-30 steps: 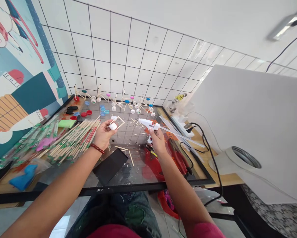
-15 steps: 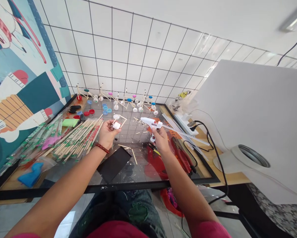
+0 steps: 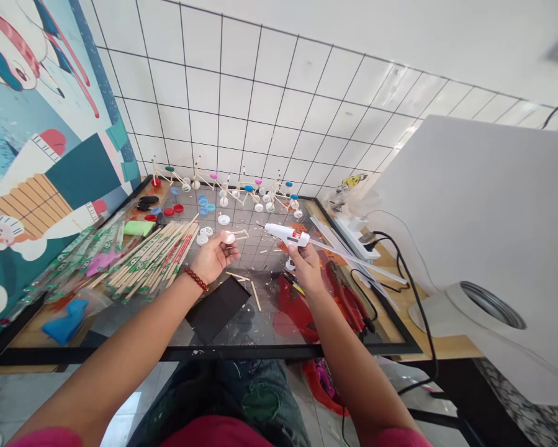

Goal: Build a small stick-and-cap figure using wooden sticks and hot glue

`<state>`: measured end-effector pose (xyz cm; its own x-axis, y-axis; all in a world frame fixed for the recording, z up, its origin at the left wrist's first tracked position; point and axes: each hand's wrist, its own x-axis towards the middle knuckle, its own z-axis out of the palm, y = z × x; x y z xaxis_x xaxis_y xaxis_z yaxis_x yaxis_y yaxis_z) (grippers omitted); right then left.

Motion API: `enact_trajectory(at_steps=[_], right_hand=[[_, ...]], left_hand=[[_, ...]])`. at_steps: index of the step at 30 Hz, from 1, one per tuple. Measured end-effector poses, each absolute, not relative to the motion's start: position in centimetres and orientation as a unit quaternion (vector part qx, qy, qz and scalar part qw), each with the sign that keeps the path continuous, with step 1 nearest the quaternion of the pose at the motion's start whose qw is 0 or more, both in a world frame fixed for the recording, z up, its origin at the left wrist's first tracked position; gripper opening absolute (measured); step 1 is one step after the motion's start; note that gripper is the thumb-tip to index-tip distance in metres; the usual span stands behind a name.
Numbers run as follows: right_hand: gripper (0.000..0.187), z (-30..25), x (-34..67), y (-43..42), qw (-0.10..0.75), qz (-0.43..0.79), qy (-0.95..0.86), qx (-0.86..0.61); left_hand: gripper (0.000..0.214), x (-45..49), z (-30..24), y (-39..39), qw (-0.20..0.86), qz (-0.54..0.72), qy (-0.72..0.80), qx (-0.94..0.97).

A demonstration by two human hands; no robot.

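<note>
My left hand (image 3: pixel 212 259) has its thumb and fingers pinched on a white bottle cap (image 3: pixel 230 238), from which a small frame of thin wooden sticks (image 3: pixel 242 234) sticks out to the right. My right hand (image 3: pixel 308 268) is wrapped round the handle of a white hot glue gun (image 3: pixel 284 233), whose nozzle points left toward the frame, apart from it. A long clear glue stick (image 3: pixel 332 249) runs out of the gun's back. Close to my left fingers lie several loose white caps (image 3: pixel 223 220) on the glass tabletop.
Small bicycle models (image 3: pixel 248 189) of sticks and caps line the back edge. Chopsticks (image 3: pixel 155 261) in wrappers are heaped left, near blue caps (image 3: pixel 206 206). A black box (image 3: pixel 219 308) lies in front. At right are a power strip (image 3: pixel 357 239), cords and red-handled tools (image 3: pixel 346 298).
My left hand has turned over, so the cap and stick frame now lie flatter and point right. White caps behind it have come into view. The glue gun stays about level, still in my right hand.
</note>
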<state>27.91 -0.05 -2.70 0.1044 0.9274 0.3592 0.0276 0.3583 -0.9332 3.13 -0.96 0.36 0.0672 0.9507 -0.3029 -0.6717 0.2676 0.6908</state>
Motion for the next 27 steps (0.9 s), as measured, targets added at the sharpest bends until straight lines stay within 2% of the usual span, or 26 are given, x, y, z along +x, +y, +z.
enact_trajectory(at_steps=[3,6,13,20,27], right_hand=[[0.047,-2.8,27.8,0.1,0.618,0.368,-0.551,-0.423],[0.047,-2.7,27.7,0.1,0.621,0.368,-0.551,-0.419],[0.047,-2.5,27.8,-0.4,0.601,0.358,-0.581,-0.416],[0.044,-3.3,27.9,-0.5,0.582,0.315,-0.618,-0.423],[0.046,-3.8,28.0,-0.3,0.584,0.319,-0.619,-0.417]], left_hand=[[0.04,3.1,0.3,-0.9,0.713,0.549,0.39,0.195],[0.05,3.1,0.2,-0.7,0.718,0.532,0.403,0.2],[0.044,3.0,-0.8,-0.2,0.706,0.52,0.424,0.229],[0.05,3.1,-1.8,0.0,0.645,0.553,0.451,0.275],[0.053,3.0,-1.6,0.1,0.657,0.551,0.446,0.256]])
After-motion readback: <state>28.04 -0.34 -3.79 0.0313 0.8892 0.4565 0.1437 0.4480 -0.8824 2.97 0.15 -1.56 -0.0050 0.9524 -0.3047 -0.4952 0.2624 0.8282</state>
